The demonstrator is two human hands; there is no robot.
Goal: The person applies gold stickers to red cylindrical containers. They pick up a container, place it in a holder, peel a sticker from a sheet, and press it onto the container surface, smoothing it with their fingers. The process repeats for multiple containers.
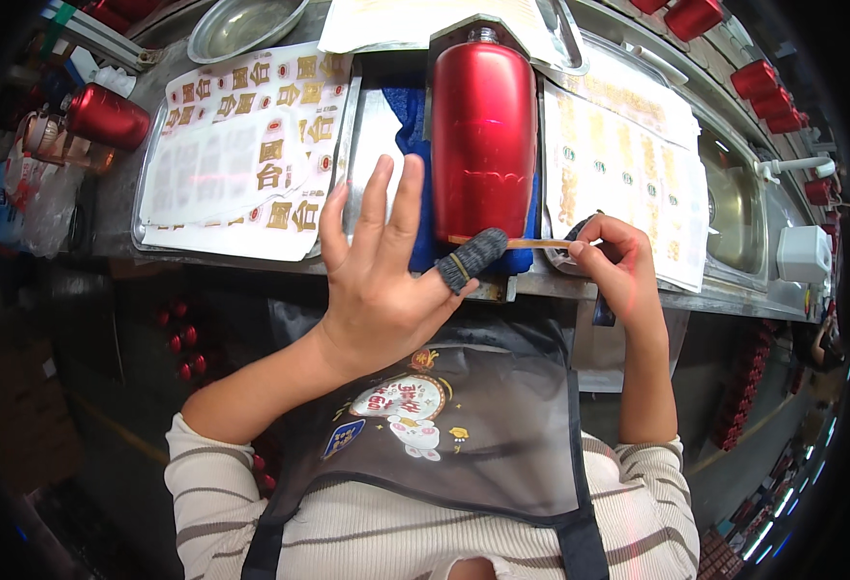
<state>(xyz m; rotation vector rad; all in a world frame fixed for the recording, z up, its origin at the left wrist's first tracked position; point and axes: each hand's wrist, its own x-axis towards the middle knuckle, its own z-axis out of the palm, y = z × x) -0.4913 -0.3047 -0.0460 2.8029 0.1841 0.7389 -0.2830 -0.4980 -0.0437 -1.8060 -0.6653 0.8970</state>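
A glossy red bottle (483, 126) lies on its side in front of me, neck away, in a dark cradle over a blue cloth (413, 124). My left hand (377, 261) has its fingers spread beside it. The left thumb, in a grey knitted finger sleeve (471, 261), presses at the bottle's near end. From under that thumb a thin gold-orange strip (538, 244) stretches right. Its other end is pinched between thumb and finger of my right hand (618, 261), where a dark finger cover partly shows.
Sheets of gold character decals (319, 126) lie on a tray at left, and decal sheets (628, 174) at right. A metal bowl (246, 27) stands far left, above another red bottle (108, 116). A metal sink (734, 208) and a white box (804, 254) are at right.
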